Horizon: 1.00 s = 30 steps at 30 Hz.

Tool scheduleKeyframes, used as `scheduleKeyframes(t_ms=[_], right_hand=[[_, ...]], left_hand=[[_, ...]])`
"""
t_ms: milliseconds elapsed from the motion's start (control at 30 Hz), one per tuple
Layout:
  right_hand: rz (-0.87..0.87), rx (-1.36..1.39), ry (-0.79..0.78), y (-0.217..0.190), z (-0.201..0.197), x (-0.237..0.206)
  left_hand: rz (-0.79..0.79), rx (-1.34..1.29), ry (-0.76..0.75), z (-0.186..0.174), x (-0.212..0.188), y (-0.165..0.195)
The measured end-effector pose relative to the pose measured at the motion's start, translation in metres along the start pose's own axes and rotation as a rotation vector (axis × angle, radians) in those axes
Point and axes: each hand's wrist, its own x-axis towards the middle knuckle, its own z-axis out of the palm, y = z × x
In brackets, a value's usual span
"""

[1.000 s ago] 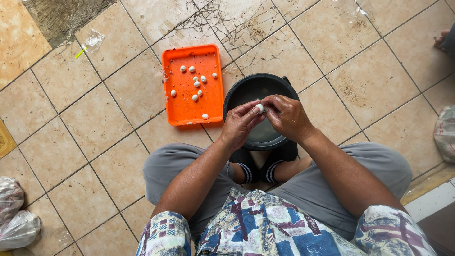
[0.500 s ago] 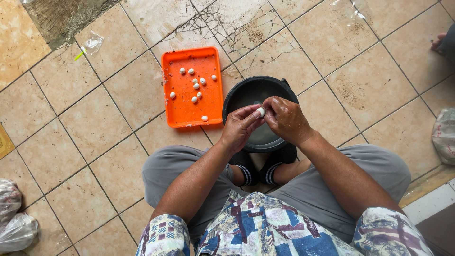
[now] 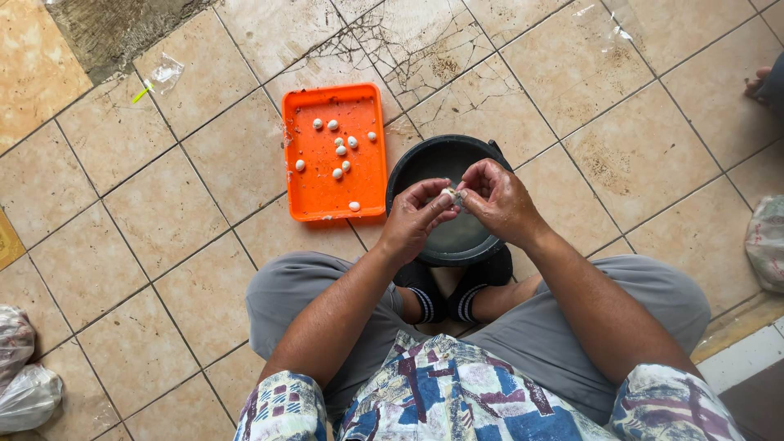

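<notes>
Head view, looking down at a seated person. The left hand (image 3: pixel 418 216) and right hand (image 3: pixel 500 200) meet over a black bowl (image 3: pixel 445 163) that stands on the floor (image 3: pixel 163 212) between the person's feet. Both hands are closed narrowly, fingertips together, on one small white piece (image 3: pixel 448 193), which sits pinched between them above the bowl's middle. Compared with the views a second and half a second earlier, the hands have stayed over the bowl with the same pinch; the white piece now shows less, more covered by the fingers, which suggests that the working of this piece goes on and that it has not yet been set down.

To the left of the bowl, touching or just beside its rim, lies an orange tray (image 3: pixel 369 175). It carries several small white pieces (image 3: pixel 341 150), most gathered in its upper half and one apart near its lower edge; their count looks unchanged.

The floor is of beige tiles, cracked and soiled toward the top middle, with a bare patch of rough ground at the top left corner. A scrap of clear plastic (image 3: pixel 166 72) lies near that patch. Plastic bags (image 3: pixel 24 384) rest at the bottom left edge, and another bag (image 3: pixel 768 241) at the right edge. Another person's foot (image 3: pixel 759 82) shows at the top right.
</notes>
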Motion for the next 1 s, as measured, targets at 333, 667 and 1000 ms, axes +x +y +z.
scheduleKeyframes(t_ms=[333, 667, 1000], right_hand=[[0.038, 0.144, -0.006, 0.007, 0.000, 0.002], [-0.082, -0.012, 0.093, 0.005, -0.002, 0.001], [-0.378, -0.449, 0.003, -0.028, 0.009, -0.012]], left_hand=[[0.004, -0.148, -0.089, 0.000, -0.001, 0.003], [0.056, 0.012, -0.062, -0.003, 0.004, -0.005], [0.308, 0.606, 0.047, 0.010, -0.005, 0.000]])
